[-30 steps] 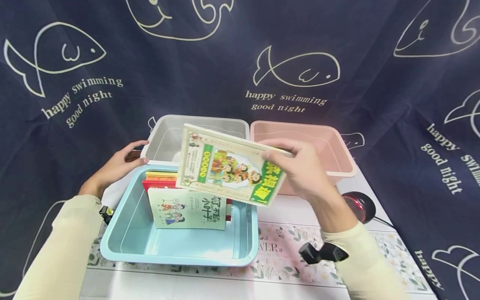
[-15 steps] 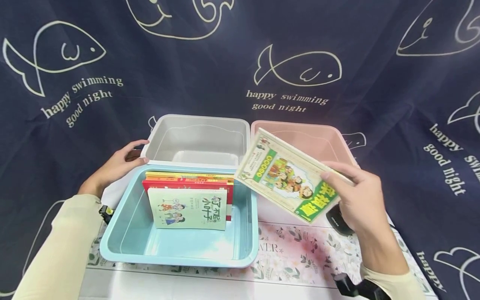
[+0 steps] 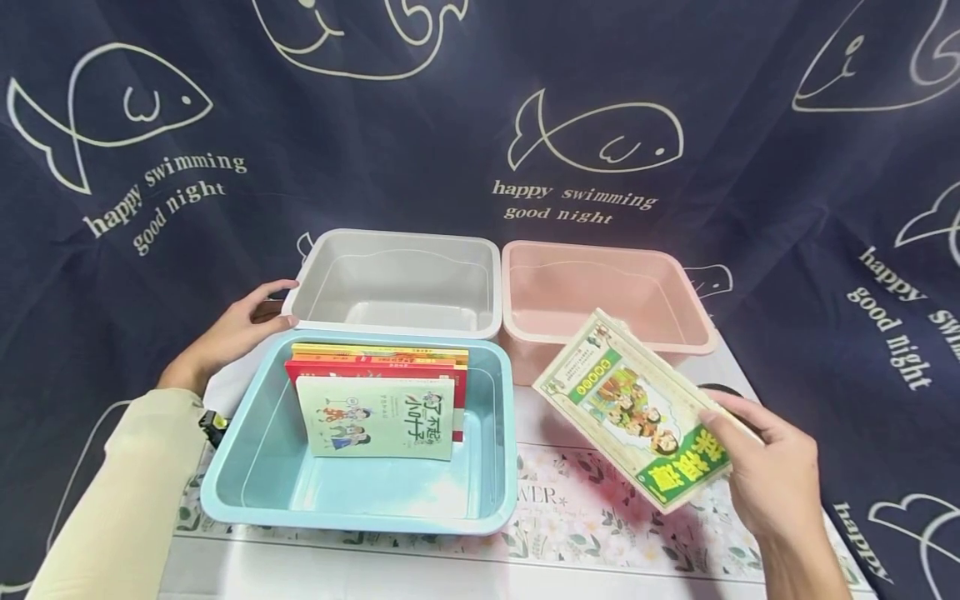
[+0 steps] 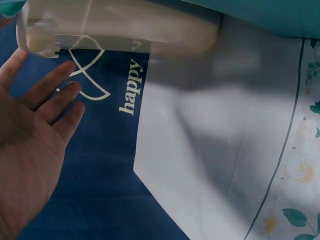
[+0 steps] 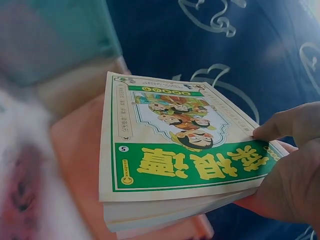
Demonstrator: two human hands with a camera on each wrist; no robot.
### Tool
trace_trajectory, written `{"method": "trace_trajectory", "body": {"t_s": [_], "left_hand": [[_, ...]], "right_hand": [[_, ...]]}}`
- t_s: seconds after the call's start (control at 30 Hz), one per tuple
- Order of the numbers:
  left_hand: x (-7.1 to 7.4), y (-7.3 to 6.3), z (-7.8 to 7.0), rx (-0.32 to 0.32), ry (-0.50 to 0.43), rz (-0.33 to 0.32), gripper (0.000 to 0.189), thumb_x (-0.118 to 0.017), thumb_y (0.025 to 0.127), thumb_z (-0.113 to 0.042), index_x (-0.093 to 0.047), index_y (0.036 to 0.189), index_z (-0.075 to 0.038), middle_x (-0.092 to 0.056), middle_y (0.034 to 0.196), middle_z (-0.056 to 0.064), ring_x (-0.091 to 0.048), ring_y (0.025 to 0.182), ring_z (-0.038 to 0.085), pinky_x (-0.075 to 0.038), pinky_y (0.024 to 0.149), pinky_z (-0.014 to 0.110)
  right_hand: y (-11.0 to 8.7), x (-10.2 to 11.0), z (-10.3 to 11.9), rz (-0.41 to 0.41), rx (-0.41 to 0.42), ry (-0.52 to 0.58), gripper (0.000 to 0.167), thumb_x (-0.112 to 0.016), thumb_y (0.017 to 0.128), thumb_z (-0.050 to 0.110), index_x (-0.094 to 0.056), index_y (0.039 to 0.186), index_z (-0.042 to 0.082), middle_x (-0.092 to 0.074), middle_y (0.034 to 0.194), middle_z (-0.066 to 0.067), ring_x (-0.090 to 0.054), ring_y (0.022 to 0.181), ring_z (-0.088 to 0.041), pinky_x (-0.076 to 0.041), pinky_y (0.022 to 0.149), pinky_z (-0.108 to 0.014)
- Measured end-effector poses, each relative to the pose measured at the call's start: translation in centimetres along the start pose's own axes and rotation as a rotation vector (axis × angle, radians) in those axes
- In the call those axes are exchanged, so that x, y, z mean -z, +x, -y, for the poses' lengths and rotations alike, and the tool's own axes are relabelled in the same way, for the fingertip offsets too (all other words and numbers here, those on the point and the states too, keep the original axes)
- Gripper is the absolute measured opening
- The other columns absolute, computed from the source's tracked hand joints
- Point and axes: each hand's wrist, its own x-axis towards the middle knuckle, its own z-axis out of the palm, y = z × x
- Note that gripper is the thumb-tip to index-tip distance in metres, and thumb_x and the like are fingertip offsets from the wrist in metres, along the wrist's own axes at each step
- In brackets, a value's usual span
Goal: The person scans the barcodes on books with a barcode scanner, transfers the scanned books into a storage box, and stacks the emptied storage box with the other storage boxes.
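Observation:
A cream book with a green band and cartoon figures on its cover is in my right hand. My thumb lies on the cover and the fingers go behind it. The book hangs tilted over the table, right of the blue bin; the right wrist view shows its thick page block. My left hand is at the grey bin's left edge, fingertips right at the rim. In the left wrist view its fingers are spread and fairly straight. Inside the blue bin a pale green book stands before red and yellow books.
Beside the grey bin stands a pink bin. A dark round object shows partly behind my right hand. A floral strip runs along the white table. A dark blue fish-print cloth hangs behind and at the sides.
My right hand has carried the book from above the blue bin to the right and toward me, clear of the bins. My left hand has stayed at the grey bin.

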Motion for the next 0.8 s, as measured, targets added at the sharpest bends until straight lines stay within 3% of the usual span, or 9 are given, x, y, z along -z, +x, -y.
{"method": "trace_trajectory", "body": {"t_s": [0.37, 0.6, 0.67, 0.8], "left_hand": [[0.0, 0.0, 0.0, -0.002, -0.019, 0.007, 0.077, -0.06, 0.103, -0.044, -0.019, 0.166, -0.025, -0.045, 0.156, 0.027, -0.052, 0.134, 0.05, -0.034, 0.109, 0.079], [0.0, 0.1, 0.0, -0.008, -0.01, 0.0, 0.074, -0.058, 0.104, -0.041, -0.02, 0.165, -0.024, -0.047, 0.154, 0.028, -0.054, 0.132, 0.05, -0.034, 0.108, 0.079], [0.1, 0.1, 0.0, -0.013, -0.01, 0.0, 0.073, -0.058, 0.104, -0.04, -0.021, 0.165, -0.024, -0.047, 0.154, 0.028, -0.053, 0.133, 0.05, -0.035, 0.108, 0.079], [0.1, 0.1, 0.0, -0.012, -0.018, 0.009, 0.073, -0.058, 0.104, -0.041, -0.021, 0.165, -0.024, -0.046, 0.155, 0.028, -0.052, 0.134, 0.051, -0.035, 0.109, 0.079]], "right_hand": [[-1.1, 3.4, -5.0, -0.183, -0.121, -0.041, 0.023, -0.073, 0.088, -0.008, -0.079, 0.109, 0.0, -0.078, 0.086, 0.008, -0.071, 0.076, -0.003, -0.06, 0.061, -0.019], [-2.5, 5.2, -6.9, -0.335, -0.199, -0.064, 0.027, -0.075, 0.086, -0.007, -0.083, 0.103, 0.012, -0.075, 0.075, 0.021, -0.069, 0.067, 0.006, -0.056, 0.057, -0.012], [-3.1, 5.8, -7.3, -0.352, -0.205, -0.094, 0.026, -0.076, 0.087, -0.004, -0.084, 0.101, 0.016, -0.073, 0.071, 0.023, -0.067, 0.063, 0.006, -0.054, 0.054, -0.012], [-3.9, 6.8, -8.5, -0.38, -0.134, -0.145, 0.026, -0.077, 0.083, -0.004, -0.085, 0.092, 0.018, -0.072, 0.067, 0.024, -0.065, 0.057, 0.009, -0.05, 0.05, -0.009]]}}
